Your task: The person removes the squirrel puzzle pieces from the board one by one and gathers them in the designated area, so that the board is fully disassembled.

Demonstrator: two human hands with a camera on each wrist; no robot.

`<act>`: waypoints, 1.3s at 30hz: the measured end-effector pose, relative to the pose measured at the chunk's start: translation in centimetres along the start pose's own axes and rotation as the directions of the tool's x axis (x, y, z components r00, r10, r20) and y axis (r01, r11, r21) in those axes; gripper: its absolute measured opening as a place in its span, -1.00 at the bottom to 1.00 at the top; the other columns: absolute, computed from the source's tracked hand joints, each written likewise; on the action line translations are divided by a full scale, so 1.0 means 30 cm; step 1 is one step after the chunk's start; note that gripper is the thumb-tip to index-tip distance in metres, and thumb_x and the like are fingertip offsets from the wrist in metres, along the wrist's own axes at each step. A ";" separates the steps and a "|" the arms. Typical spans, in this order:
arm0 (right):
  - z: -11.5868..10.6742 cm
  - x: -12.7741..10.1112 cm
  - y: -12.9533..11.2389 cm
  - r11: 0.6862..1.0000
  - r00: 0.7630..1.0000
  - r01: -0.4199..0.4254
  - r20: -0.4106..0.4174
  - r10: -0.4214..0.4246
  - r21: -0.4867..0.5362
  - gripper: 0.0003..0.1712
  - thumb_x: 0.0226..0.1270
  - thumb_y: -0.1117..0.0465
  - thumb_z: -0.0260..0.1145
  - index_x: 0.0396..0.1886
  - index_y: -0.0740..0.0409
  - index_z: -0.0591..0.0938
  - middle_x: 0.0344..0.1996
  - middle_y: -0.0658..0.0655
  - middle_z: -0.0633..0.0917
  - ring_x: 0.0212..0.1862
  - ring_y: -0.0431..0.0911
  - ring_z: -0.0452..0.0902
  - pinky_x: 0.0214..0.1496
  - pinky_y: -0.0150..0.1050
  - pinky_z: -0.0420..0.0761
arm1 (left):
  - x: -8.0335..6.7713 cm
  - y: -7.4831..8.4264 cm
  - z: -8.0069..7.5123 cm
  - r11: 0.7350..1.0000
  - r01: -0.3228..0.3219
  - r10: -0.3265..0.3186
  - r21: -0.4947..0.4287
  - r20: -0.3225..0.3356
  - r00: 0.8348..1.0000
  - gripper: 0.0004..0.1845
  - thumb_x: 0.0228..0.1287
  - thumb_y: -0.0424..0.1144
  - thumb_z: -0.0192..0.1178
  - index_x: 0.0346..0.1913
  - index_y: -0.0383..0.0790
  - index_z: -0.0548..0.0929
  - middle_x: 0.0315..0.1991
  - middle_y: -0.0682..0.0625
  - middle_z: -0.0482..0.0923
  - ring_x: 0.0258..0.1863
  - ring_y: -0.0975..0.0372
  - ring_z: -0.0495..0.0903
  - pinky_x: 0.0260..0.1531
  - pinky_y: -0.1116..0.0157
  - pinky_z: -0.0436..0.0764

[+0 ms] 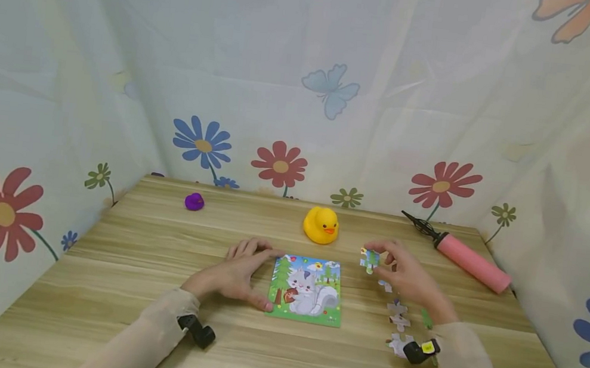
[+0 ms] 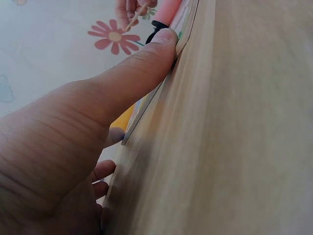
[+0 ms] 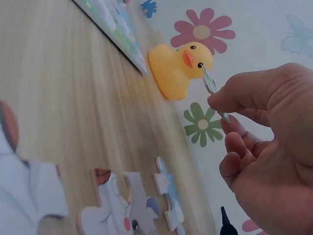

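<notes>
A puzzle board [image 1: 307,290] with a grey cat picture lies flat at the middle of the wooden table. My left hand [image 1: 239,274] rests on the table at the board's left edge, fingers straight, thumb [image 2: 142,68] pressing against the board's edge [image 2: 183,27]. My right hand [image 1: 405,273], right of the board, pinches a small puzzle piece [image 1: 369,259] between thumb and fingers, lifted off the table; the right wrist view shows that piece [image 3: 211,87] edge-on. Loose puzzle pieces [image 1: 397,315] lie below the right hand, also pieces [image 3: 132,203] in the right wrist view.
A yellow rubber duck [image 1: 321,224] stands just behind the board. A pink hand pump [image 1: 467,261] lies at the back right, a purple toy [image 1: 194,201] at the back left. Flowered cloth walls enclose the table [image 1: 130,262] on three sides.
</notes>
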State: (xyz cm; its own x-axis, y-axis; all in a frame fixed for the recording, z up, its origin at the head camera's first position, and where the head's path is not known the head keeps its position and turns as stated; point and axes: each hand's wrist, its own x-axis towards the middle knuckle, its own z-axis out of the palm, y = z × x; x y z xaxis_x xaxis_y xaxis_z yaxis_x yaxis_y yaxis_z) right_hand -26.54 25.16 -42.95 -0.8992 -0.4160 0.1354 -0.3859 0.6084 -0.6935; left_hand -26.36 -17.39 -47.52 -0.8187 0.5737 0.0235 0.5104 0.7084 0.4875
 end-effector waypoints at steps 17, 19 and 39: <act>0.047 -0.003 0.039 0.998 0.997 -0.005 0.075 0.010 -0.063 -0.48 0.54 0.32 0.50 0.44 0.04 0.69 0.18 0.18 0.59 0.03 0.06 0.43 0.00 -0.10 0.51 | 0.000 0.004 -0.003 1.000 0.011 -0.011 0.007 -0.002 1.000 0.31 -0.12 0.52 0.67 0.73 0.18 0.35 0.65 -0.12 0.14 0.58 -0.10 0.08 0.48 -0.25 0.09; 0.054 -0.002 0.045 0.997 0.997 0.002 0.079 0.004 -0.076 -0.48 0.53 0.33 0.50 0.42 0.07 0.70 0.16 0.18 0.60 0.02 0.05 0.43 0.00 -0.11 0.50 | 0.001 0.003 -0.001 1.000 0.008 -0.008 0.007 -0.004 1.000 0.32 -0.12 0.52 0.67 0.73 0.17 0.35 0.65 -0.12 0.14 0.57 -0.10 0.09 0.47 -0.24 0.10; 0.078 0.000 0.047 0.996 0.993 0.010 0.120 0.000 -0.088 -0.50 0.50 0.33 0.53 0.39 0.10 0.73 0.08 0.17 0.61 -0.06 0.01 0.41 -0.10 -0.19 0.45 | -0.002 0.011 -0.007 1.000 0.001 -0.001 0.020 0.001 1.000 0.34 -0.11 0.53 0.65 0.75 0.15 0.32 0.65 -0.16 0.14 0.58 -0.12 0.10 0.47 -0.23 0.12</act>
State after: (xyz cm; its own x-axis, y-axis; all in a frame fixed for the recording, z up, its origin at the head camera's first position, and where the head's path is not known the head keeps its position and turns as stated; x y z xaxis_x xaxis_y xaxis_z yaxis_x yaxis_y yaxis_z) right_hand -26.60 24.43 -45.60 -0.8681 -0.4939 0.0494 -0.4117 0.6609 -0.6275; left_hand -26.19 -17.27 -47.18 -0.8189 0.5735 0.0218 0.5147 0.7172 0.4698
